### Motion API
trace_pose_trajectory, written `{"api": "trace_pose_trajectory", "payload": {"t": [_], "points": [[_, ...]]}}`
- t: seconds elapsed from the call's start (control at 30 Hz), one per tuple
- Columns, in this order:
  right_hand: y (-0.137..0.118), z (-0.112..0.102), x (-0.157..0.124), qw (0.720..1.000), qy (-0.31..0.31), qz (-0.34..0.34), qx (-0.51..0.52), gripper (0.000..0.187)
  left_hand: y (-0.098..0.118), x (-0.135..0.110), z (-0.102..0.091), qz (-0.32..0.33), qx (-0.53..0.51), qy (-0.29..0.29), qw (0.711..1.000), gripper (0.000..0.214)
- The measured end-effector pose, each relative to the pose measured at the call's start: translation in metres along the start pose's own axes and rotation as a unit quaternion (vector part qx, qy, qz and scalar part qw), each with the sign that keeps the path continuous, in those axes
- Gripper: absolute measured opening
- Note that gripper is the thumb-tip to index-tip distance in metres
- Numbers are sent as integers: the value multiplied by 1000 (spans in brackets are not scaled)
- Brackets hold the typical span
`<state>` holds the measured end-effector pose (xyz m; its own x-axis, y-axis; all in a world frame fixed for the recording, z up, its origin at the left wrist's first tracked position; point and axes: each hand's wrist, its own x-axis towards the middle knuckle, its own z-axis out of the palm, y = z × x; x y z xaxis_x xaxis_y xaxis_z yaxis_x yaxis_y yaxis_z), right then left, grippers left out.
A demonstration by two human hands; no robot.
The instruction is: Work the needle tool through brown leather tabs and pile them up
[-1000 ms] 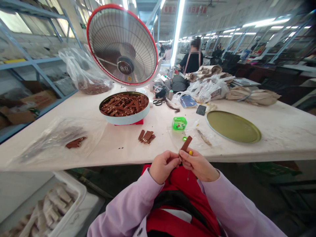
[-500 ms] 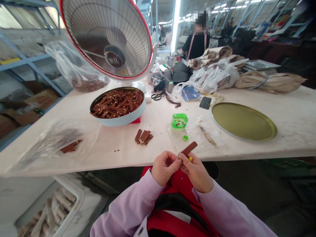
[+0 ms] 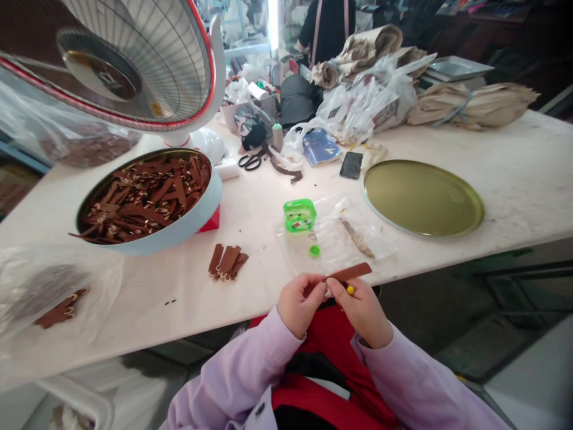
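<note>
Both hands meet at the table's front edge around a brown leather strap [image 3: 351,272]. My left hand [image 3: 299,304] is closed, thumb and fingers pinching the strap's near end. My right hand [image 3: 364,312] is also closed on the strap, whose free end points to the right. A small yellow knob [image 3: 350,289] pokes out between the right fingers; what it belongs to is hidden. On the table, a small pile of similar straps [image 3: 228,261] with metal rings lies to the left. A green plastic box [image 3: 299,215] and a small green ring-shaped piece [image 3: 315,251] are just beyond my hands.
A round tin [image 3: 179,230] heaped with straps stands left, under a large fan [image 3: 134,65]. A plastic bag [image 3: 49,292] lies front left. Rightward are a gold lid [image 3: 423,197] and a worn thin tool [image 3: 357,237]. Scissors [image 3: 250,160], a phone [image 3: 351,165] and bundles lie behind.
My view has tilted down and swung to the right, so the table things appear shifted left. The strap lies flatter in my fingers. Both hands keep their grip.
</note>
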<state>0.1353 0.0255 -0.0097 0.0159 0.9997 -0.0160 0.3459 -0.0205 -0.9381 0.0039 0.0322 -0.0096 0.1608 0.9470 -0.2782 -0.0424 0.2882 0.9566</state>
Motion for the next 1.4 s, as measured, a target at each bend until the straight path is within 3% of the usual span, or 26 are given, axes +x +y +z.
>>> {"api": "trace_pose_trajectory", "payload": {"t": [0.1, 0.27, 0.47, 0.53, 0.6, 0.73, 0.87, 1.07, 1.27, 1.4], "points": [[4, -4, 0, 998, -9, -19, -65, 27, -6, 1, -4, 12, 75, -36, 996, 20], [3, 2, 0, 997, -31, -21, -63, 25, -6, -3, -12, 10, 106, -23, 994, 16], [-5, 20, 6, 989, -90, 46, 112, 22, -2, -6, -28, -9, 31, 6, 999, 11], [-5, 21, 12, 976, -64, 65, 197, 24, -2, -4, -34, -43, -34, 6, 998, 10], [-2, 19, 20, 968, 11, 55, 244, 25, -4, -1, -40, -70, -82, 8, 994, 10], [11, 10, 43, 972, 159, 18, 172, 36, -8, 11, -50, -86, -94, 22, 992, 11], [22, 7, 66, 968, 198, 59, 142, 46, -11, 24, -55, -77, -88, 36, 992, 16], [44, 18, 88, 961, 234, 28, 144, 40, -14, 42, -57, -81, -90, 60, 991, 20], [63, 18, 91, 967, 223, 31, 119, 38, -18, 51, -60, -79, -90, 65, 991, 19], [50, 11, 83, 948, 254, 34, 187, 39, -17, 50, -57, -79, -87, 73, 990, 17]]}}
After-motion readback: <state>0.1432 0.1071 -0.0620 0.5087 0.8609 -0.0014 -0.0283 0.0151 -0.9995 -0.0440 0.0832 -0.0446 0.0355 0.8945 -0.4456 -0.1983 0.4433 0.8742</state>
